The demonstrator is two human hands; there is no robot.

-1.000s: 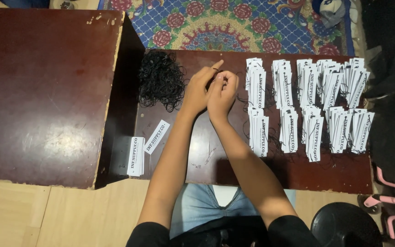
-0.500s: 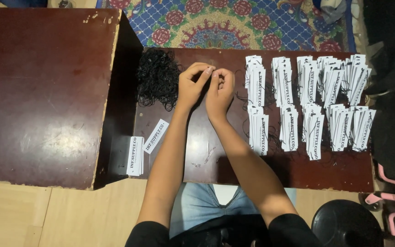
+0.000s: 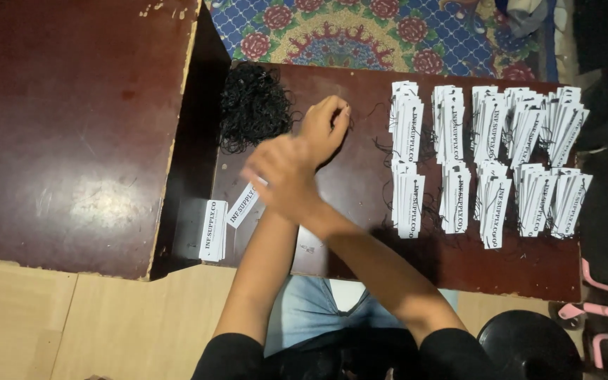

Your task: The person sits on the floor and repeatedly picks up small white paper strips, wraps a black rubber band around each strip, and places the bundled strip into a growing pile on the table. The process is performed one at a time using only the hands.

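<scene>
My left hand (image 3: 326, 125) rests on the low dark table (image 3: 360, 243) with its fingertips pinched on a thin black string. A tangled pile of black strings (image 3: 253, 105) lies just left of it. My right hand (image 3: 283, 176) crosses over my left forearm, blurred by motion, above a loose white paper tag (image 3: 242, 205). Its grip is unclear. A second small stack of white tags (image 3: 212, 229) lies at the table's left front corner.
Two rows of strung white tag stacks (image 3: 490, 158) fill the table's right half. A taller brown table (image 3: 72, 127) adjoins on the left. A patterned rug (image 3: 360, 32) lies beyond. A black stool (image 3: 529, 348) and a pink frame (image 3: 603, 317) stand at the lower right.
My right hand has left my left hand and swung left and toward me, over the loose tags. The left hand stayed by the string pile, still pinched.
</scene>
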